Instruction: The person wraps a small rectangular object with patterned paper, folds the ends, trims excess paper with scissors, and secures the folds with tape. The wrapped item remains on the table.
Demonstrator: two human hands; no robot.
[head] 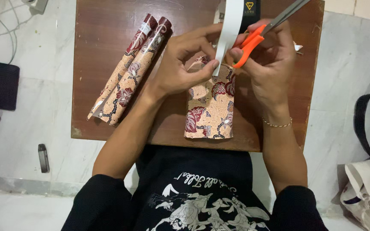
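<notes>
While the left hand [180, 64] pinches the lower end of a narrow white paper strip [227, 38] between thumb and forefinger, the strip hangs limp and thin: light, floppy stuff that will likely crease at a hard squeeze, so a fingertip pinch near the end, as now, looks like the safest hold. Just right of that pinch, the right hand [266, 60] is closed through the orange plastic loops of a pair of steel-bladed scissors [262, 32], whose grey blades point up and away past the strip; whether the blades touch the paper I cannot tell. Directly beneath both hands lies a curled piece of beige gift wrap printed with maroon flowers [210, 105], smooth and a little glossy, its ends rolling under. Left of the left forearm rest two tight rolls of the same floral paper in clear film [129, 72], touching side by side. All sit on a brown wooden counter [99, 30], matte and scuffed, over pale marble floor [22, 124].
</notes>
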